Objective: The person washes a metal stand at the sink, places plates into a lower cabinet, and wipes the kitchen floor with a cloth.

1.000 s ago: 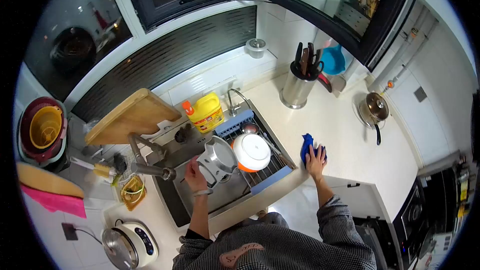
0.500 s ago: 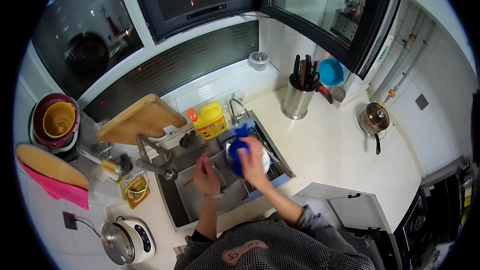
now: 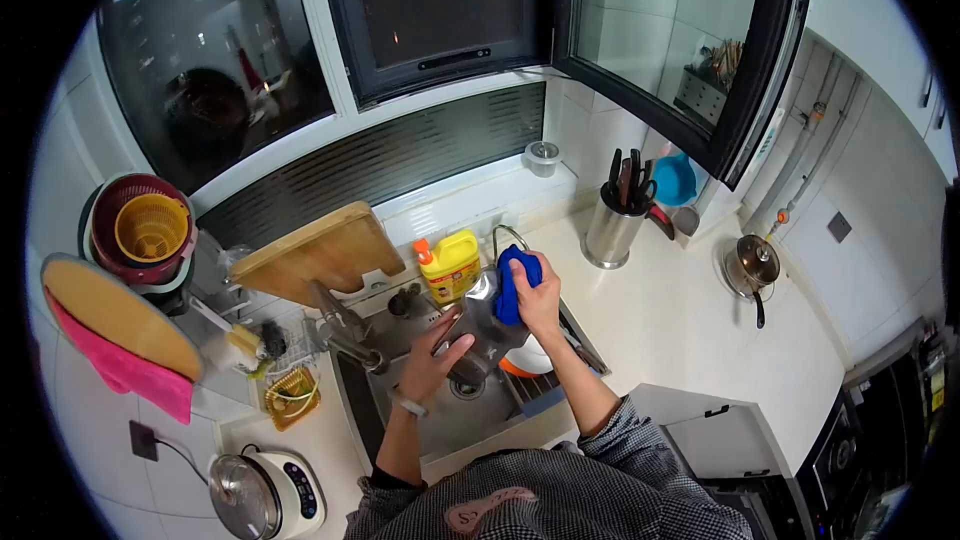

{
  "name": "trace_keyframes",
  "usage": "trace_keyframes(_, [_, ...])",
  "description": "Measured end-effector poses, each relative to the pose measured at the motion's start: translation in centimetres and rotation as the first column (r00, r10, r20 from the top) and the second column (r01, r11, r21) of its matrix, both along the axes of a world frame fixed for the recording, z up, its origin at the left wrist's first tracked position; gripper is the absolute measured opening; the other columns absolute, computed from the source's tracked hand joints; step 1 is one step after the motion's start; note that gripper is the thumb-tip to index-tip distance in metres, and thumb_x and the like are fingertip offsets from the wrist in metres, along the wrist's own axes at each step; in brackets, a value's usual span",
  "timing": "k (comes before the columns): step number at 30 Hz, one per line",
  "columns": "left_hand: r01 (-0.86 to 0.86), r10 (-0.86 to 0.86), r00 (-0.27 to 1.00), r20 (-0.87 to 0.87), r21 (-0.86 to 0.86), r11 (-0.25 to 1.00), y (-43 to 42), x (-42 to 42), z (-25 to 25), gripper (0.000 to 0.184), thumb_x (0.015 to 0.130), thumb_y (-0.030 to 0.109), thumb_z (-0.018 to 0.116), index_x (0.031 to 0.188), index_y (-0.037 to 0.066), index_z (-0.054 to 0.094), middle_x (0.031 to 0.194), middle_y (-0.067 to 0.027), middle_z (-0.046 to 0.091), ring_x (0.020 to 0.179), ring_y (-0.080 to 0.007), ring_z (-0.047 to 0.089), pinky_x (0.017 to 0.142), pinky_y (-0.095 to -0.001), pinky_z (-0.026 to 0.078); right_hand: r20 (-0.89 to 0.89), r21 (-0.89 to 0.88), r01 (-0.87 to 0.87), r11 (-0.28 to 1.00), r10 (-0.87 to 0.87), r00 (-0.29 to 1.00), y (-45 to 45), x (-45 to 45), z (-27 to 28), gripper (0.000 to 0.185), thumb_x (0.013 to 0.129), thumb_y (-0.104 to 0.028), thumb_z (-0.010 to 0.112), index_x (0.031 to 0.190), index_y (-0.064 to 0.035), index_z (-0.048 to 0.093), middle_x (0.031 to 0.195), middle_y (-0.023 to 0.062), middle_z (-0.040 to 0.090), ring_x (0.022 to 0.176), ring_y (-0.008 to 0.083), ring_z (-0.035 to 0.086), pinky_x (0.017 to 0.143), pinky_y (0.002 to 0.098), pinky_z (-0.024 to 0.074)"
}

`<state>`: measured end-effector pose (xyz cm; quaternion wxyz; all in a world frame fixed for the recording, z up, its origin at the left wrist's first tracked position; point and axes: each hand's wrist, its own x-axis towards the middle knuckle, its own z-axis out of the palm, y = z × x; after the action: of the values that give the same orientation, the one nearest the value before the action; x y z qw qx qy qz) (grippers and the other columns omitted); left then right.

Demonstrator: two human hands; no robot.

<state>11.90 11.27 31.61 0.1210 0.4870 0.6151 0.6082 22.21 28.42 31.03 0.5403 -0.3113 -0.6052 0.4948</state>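
Note:
A blue cloth (image 3: 508, 290) is bunched in my right hand (image 3: 540, 302), whose fingers are closed around it. The cloth presses against a shiny grey piece (image 3: 487, 332), see-through or metallic; I cannot make out its kind. On its left side my left hand (image 3: 428, 368) grips it, fingers behind and thumb in front. Both hands are above the steel sink (image 3: 440, 430). Below the right wrist, a white and orange dish (image 3: 530, 358) shows partly in the sink's right side.
Behind the sink stand a yellow detergent jug (image 3: 452, 265) and a wooden cutting board (image 3: 320, 252). The faucet (image 3: 345, 325) reaches over the sink's left side. A knife holder (image 3: 612, 230) and a small pot (image 3: 750, 265) are to the right, an electric cooker (image 3: 265, 495) at lower left.
My left hand now grips the shiny grey piece, lifted above the sink. My right hand has moved up with the blue cloth and presses it on that piece. The view has shifted somewhat.

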Motion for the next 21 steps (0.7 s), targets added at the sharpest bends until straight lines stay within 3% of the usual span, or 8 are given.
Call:
trace_keyframes(1, [0.058,-0.058,0.991,-0.12,-0.007,0.998,0.0,-0.4,0.5,0.025,0.087,0.013,0.06,0.107,-0.002,0.061,0.084,-0.0036,0.063,0.067,-0.0079,0.05,0.061,-0.0258,0.044,0.005,0.038,0.011,0.999,-0.012,1.0,-0.5,0.0,1.2,0.032,0.083,-0.027,0.067,0.099,0.0007,0.059,0.073,0.0098,0.062,0.067,0.0154,0.057,0.065,0.0291,0.0479])
trace_keyframes(3, [0.233,-0.228,0.972,0.053,-0.287,0.929,-0.5,-1.2,1.8,0.025,0.087,0.013,0.06,0.105,-0.003,0.059,0.076,-0.0052,0.061,0.066,-0.0095,0.051,0.063,-0.0283,0.045,0.024,0.08,0.065,0.995,-0.067,0.997,-1.7,-0.5,1.8,0.032,0.085,-0.025,0.065,0.104,-0.0001,0.057,0.079,0.0134,0.063,0.072,0.0178,0.058,0.069,0.0308,0.0481])
trace_keyframes(5, [0.202,-0.206,0.978,-0.004,-0.184,0.962,0.1,-0.5,1.7,0.023,0.086,0.013,0.059,0.103,-0.003,0.059,0.073,-0.0052,0.059,0.065,-0.0095,0.05,0.063,-0.0281,0.044,0.002,0.121,0.186,0.975,-0.188,0.982,-3.1,-1.1,1.2,0.031,0.086,-0.022,0.064,0.108,-0.0011,0.055,0.087,0.0163,0.063,0.077,0.0201,0.06,0.072,0.0317,0.0479])
trace_keyframes(7, [0.176,-0.181,0.982,-0.052,-0.088,0.98,0.6,0.6,1.0,0.022,0.086,0.012,0.059,0.101,-0.003,0.059,0.07,-0.0051,0.058,0.065,-0.0094,0.05,0.063,-0.028,0.044,-0.025,0.268,0.199,0.943,-0.2,0.98,-4.8,-1.7,0.2,0.032,0.082,-0.013,0.067,0.109,-0.0022,0.055,0.112,0.0225,0.056,0.104,0.0344,0.056,0.09,0.0371,0.0425])
trace_keyframes(9, [0.045,-0.042,0.998,0.055,-0.05,0.998,1.1,1.2,-0.1,0.025,0.086,0.016,0.059,0.101,-0.003,0.06,0.075,-0.0014,0.057,0.069,-0.0073,0.048,0.063,-0.025,0.042,0.067,0.465,0.072,0.882,-0.116,0.991,-7.4,-1.7,0.1,0.034,0.078,-0.01,0.07,0.109,-0.0036,0.056,0.119,0.0242,0.052,0.118,0.039,0.046,0.099,0.0402,0.0358])
trace_keyframes(12, [0.07,-0.067,0.991,0.115,-0.019,0.997,0.7,0.8,-0.3,0.024,0.086,0.015,0.059,0.101,-0.004,0.06,0.075,0.0011,0.056,0.069,-0.0055,0.046,0.061,-0.0228,0.04,0.136,0.467,-0.077,0.881,0.015,0.991,-6.5,-1.4,0.1,0.038,0.076,-0.007,0.07,0.111,-0.0045,0.055,0.114,0.0198,0.055,0.117,0.0373,0.047,0.101,0.0402,0.0337])
trace_keyframes(17, [-0.057,0.049,0.976,0.213,0.03,0.998,0.2,2.0,-0.1,0.021,0.087,0.011,0.056,0.103,-0.003,0.06,0.069,0.0034,0.052,0.063,-0.0055,0.042,0.057,-0.0229,0.038,0.085,0.337,0.018,0.941,-0.049,0.995,-5.5,-0.3,-2.3,0.035,0.079,-0.004,0.066,0.112,-0.0032,0.054,0.116,0.0164,0.055,0.123,0.0345,0.044,0.102,0.0396,0.032])
trace_keyframes(21, [-0.064,0.064,0.95,0.306,-0.009,0.998,-0.4,2.1,-1.7,0.02,0.088,0.012,0.056,0.101,-0.003,0.06,0.069,0.0053,0.05,0.063,-0.0045,0.041,0.056,-0.0214,0.036,0.04,0.217,0.023,0.976,-0.033,0.999,-5.5,0.0,-2.0,0.035,0.083,-0.007,0.064,0.115,-0.0028,0.052,0.115,0.0176,0.054,0.113,0.0314,0.049,0.099,0.0356,0.0344])
